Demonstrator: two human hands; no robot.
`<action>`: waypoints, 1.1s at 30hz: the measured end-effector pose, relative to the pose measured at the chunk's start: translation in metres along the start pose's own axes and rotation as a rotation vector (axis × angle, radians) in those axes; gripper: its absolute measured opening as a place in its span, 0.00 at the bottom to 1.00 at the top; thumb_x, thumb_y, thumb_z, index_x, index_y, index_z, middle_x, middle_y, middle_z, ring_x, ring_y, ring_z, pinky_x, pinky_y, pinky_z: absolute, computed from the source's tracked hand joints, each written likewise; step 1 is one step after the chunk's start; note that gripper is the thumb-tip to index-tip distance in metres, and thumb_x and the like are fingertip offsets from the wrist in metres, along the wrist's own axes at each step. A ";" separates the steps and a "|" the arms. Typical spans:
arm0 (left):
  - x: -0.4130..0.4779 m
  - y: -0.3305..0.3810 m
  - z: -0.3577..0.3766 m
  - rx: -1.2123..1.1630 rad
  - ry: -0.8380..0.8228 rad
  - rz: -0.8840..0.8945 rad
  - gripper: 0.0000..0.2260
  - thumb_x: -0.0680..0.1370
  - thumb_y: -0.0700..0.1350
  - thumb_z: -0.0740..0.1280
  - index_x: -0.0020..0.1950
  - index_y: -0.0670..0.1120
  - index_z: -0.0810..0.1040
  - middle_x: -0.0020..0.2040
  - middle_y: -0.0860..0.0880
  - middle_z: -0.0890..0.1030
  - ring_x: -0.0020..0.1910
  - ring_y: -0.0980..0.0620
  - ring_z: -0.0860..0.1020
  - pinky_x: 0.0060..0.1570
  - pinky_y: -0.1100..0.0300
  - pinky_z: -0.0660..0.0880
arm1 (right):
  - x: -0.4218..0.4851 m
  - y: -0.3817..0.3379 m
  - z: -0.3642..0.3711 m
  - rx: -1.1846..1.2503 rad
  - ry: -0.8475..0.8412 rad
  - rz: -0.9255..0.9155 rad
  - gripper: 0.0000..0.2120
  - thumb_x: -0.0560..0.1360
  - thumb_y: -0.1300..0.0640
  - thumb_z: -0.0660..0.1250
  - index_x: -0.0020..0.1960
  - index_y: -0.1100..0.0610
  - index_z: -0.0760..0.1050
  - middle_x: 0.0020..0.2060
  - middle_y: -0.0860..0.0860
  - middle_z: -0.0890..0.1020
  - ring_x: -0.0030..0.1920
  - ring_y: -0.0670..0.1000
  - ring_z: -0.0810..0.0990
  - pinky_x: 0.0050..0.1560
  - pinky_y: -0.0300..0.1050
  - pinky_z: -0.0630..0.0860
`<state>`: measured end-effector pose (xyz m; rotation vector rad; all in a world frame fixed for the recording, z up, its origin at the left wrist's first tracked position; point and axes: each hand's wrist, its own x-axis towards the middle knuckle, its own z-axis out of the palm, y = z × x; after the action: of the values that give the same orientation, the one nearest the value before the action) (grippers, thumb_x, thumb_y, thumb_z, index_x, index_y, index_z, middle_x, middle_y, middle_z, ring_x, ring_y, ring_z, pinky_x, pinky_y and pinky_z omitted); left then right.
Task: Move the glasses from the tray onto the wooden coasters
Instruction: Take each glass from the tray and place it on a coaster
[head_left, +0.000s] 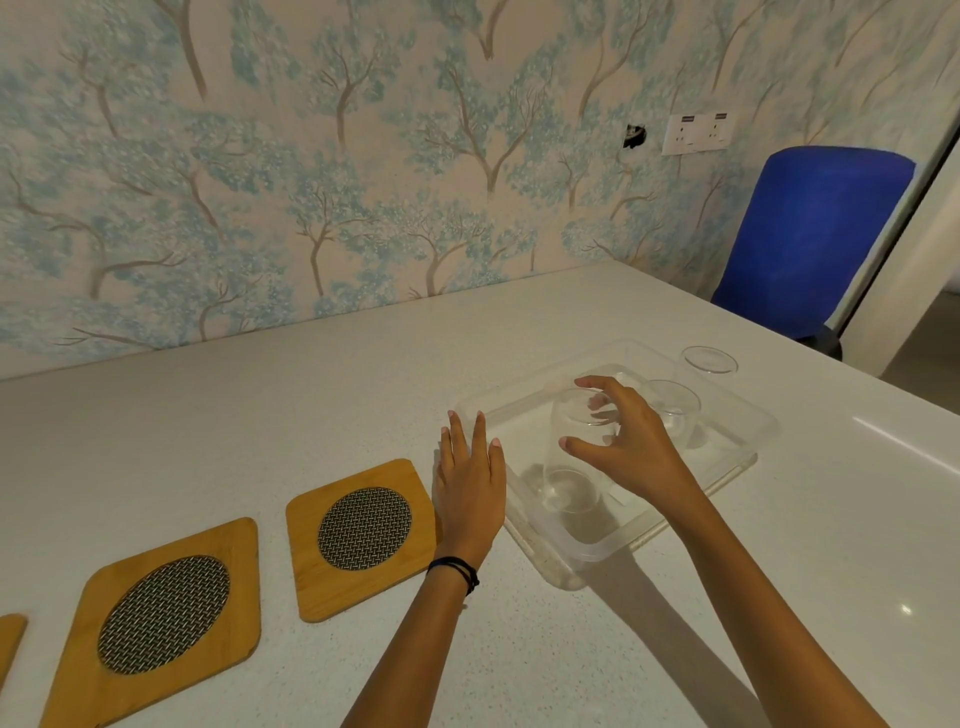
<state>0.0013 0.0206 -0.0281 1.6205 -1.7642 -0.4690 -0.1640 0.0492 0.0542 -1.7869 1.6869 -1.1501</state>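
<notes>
White speckled counter (311, 395) under tree-patterned wallpaper (260, 182); right hand (623, 447) grip pinching glass (574, 457), left hand (470, 483) spread.

Right hand (631, 447) curls around nearest glass (571, 467) in clear tray (597, 551); left hand (470, 483) flat on tabletop (311, 395) beside wooden coaster (311, 587).

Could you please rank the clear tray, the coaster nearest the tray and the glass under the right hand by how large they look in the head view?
1. Clear tray, plainly largest.
2. Coaster nearest the tray.
3. Glass under the right hand, smallest in footprint.
</notes>
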 end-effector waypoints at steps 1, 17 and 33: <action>0.000 0.000 0.000 0.002 0.000 0.001 0.22 0.82 0.51 0.47 0.75 0.52 0.48 0.78 0.45 0.43 0.76 0.47 0.43 0.76 0.49 0.46 | -0.001 0.001 0.000 -0.001 -0.002 -0.003 0.30 0.65 0.52 0.75 0.63 0.46 0.67 0.58 0.53 0.74 0.55 0.52 0.75 0.59 0.56 0.76; -0.001 -0.001 -0.001 -0.012 -0.004 0.000 0.22 0.82 0.51 0.47 0.75 0.53 0.48 0.78 0.46 0.43 0.76 0.47 0.43 0.75 0.50 0.46 | -0.008 0.004 0.007 0.014 -0.034 -0.014 0.30 0.65 0.53 0.75 0.64 0.48 0.67 0.60 0.54 0.73 0.55 0.52 0.75 0.58 0.52 0.76; -0.001 -0.001 0.000 -0.029 0.008 0.007 0.22 0.82 0.51 0.48 0.75 0.53 0.49 0.78 0.46 0.44 0.76 0.47 0.45 0.75 0.49 0.48 | -0.006 0.022 0.011 0.000 -0.079 -0.127 0.30 0.66 0.50 0.74 0.65 0.46 0.66 0.61 0.50 0.72 0.55 0.46 0.74 0.52 0.33 0.71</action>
<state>0.0019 0.0209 -0.0292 1.5933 -1.7482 -0.4822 -0.1678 0.0488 0.0295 -1.9370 1.5478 -1.1154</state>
